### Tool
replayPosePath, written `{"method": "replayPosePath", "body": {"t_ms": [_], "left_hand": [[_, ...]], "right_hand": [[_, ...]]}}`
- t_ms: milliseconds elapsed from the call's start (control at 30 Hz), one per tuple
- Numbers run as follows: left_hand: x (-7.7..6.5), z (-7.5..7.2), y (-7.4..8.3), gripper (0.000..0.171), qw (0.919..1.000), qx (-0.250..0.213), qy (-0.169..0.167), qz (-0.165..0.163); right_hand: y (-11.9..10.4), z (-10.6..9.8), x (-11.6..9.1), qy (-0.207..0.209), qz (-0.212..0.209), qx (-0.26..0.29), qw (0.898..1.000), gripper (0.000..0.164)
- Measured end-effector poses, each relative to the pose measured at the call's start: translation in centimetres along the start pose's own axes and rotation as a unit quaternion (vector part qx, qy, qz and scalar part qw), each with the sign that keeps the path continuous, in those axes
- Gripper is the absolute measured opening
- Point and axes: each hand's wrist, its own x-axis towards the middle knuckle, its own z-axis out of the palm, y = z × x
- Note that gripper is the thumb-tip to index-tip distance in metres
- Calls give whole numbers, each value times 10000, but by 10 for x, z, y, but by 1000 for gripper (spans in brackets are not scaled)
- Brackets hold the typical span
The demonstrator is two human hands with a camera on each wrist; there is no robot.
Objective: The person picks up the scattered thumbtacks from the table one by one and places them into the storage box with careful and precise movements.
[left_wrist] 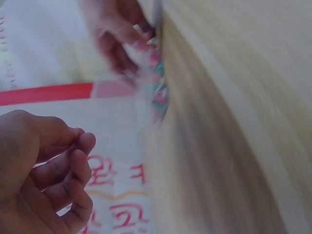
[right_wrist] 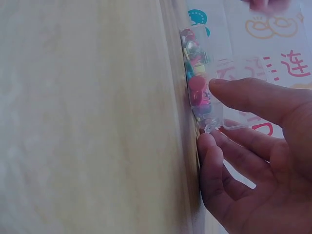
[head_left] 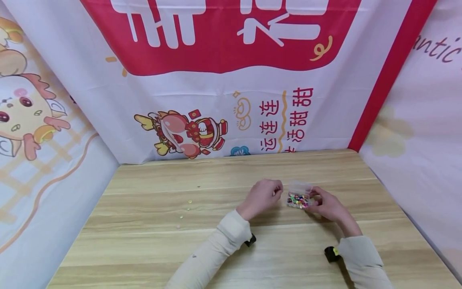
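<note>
A small clear plastic box (right_wrist: 217,105) sits on the wooden table, its clear lid (head_left: 300,187) raised toward the back wall. Glossy round-topped pieces (head_left: 297,200) in many colours fill it. My right hand (head_left: 326,204) holds the box at its right end, thumb at the upper rim and fingers curled low beside it. Just left of the box is my left hand (head_left: 265,196), thumb and index fingertips (left_wrist: 80,134) brought together, the other fingers curled. I cannot tell whether a tiny piece lies between those fingertips.
Several tiny pale pieces (head_left: 188,208) lie in a slanted row on the table's left half, with a small dark piece (head_left: 198,186) farther back. A printed cloth (head_left: 216,88) hangs behind the table's rear edge, and cloths flank both sides.
</note>
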Motion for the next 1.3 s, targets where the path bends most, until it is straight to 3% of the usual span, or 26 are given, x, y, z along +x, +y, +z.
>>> {"method": "replayPosePath", "body": {"t_ms": [300, 533, 800, 1067, 1300], "left_hand": [[-49, -58, -26, 10, 9963, -168, 239, -808], [-85, -88, -52, 10, 9909, 32, 316, -1309], [-135, -120, -93, 8, 9766, 48, 469, -2097], [-178, -129, -116, 10, 9738, 225, 417, -2224], [-208, -129, -124, 13, 9683, -1, -59, -2495]], "right_hand": [[1, -3, -2, 60, -116, -209, 9997, 59], [3, -3, -2, 6, -235, -200, 9995, 59], [3, -3, -3, 35, -268, -139, 9995, 62], [3, -3, -3, -107, -161, -177, 9997, 61], [1, -1, -1, -171, -87, -128, 9997, 60]]}}
